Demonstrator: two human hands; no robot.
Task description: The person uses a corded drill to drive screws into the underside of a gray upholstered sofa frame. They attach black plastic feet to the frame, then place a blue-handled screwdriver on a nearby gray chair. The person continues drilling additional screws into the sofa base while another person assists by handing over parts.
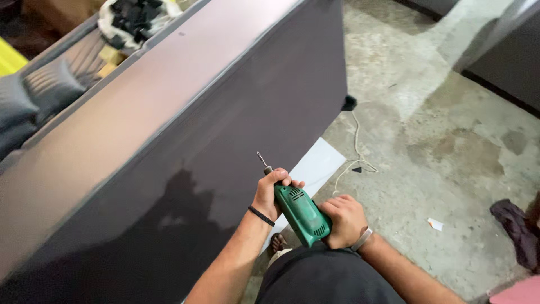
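Below us, we see two bare hands on one green electric drill (301,213). Our left hand (271,194) is wrapped tight around the front of the drill, near the chuck, and wears one black band at the wrist. Our right hand (344,220) is closed around the rear of the drill body, with one metal watch strap at its wrist. One drill bit (261,160) points up and to the left, just beside one large, glossy grey-brown cabinet panel (185,129) that fills the left half of the view; we cannot tell whether the tip touches it.

On the concrete floor (439,124) lie one white sheet (315,166), one thin white cord (355,152), one small scrap of paper (435,224) and one dark cloth (514,231), which is cut off at the right edge.

One sandalled foot (277,242) shows partly between arm and dark clothing. At top left, a heap of small black pieces (135,17) in pale wrapping is too blurred to count. The panel's lower part runs out of frame.
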